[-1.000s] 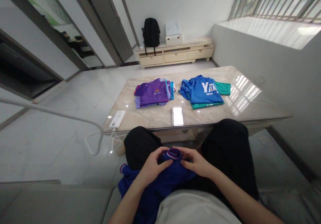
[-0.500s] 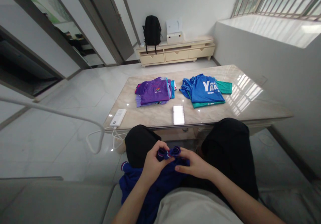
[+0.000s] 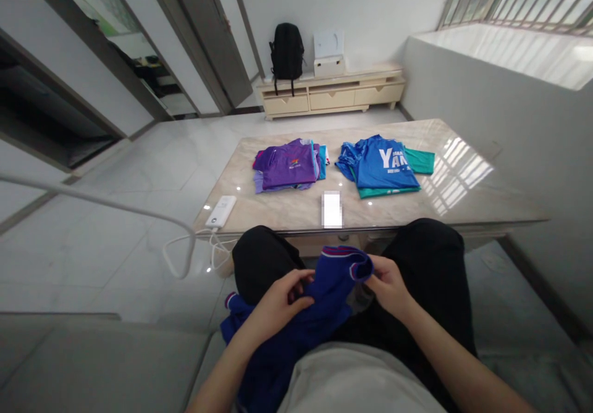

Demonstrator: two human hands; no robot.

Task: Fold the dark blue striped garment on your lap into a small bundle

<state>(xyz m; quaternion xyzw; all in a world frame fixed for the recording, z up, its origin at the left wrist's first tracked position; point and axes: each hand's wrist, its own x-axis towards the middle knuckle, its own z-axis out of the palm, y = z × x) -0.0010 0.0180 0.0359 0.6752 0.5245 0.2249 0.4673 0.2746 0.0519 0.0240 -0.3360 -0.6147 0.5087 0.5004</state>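
A dark blue shirt [image 3: 319, 311] with red-and-white striped trim lies bunched across my lap, one end raised between my hands. My right hand [image 3: 391, 286] pinches the rolled striped edge of that raised end. At its left side, my left hand [image 3: 282, 302] has curled fingers and thumb on the fabric; the fingertips are partly hidden. Another striped edge of the shirt pokes out by my left knee.
On the marble-look table [image 3: 278, 212] lie a folded purple shirt stack [image 3: 291, 166], a blue and green stack [image 3: 386, 163], a white power bank [image 3: 220, 211] with cables and a blurred white rectangle [image 3: 332, 209]. Beyond, a black backpack [image 3: 287, 52] stands on a low cabinet [image 3: 331, 99].
My hands have moved apart, the right one outward to the right. The bunched striped end is now opened out and raised between them. The view has shifted slightly.
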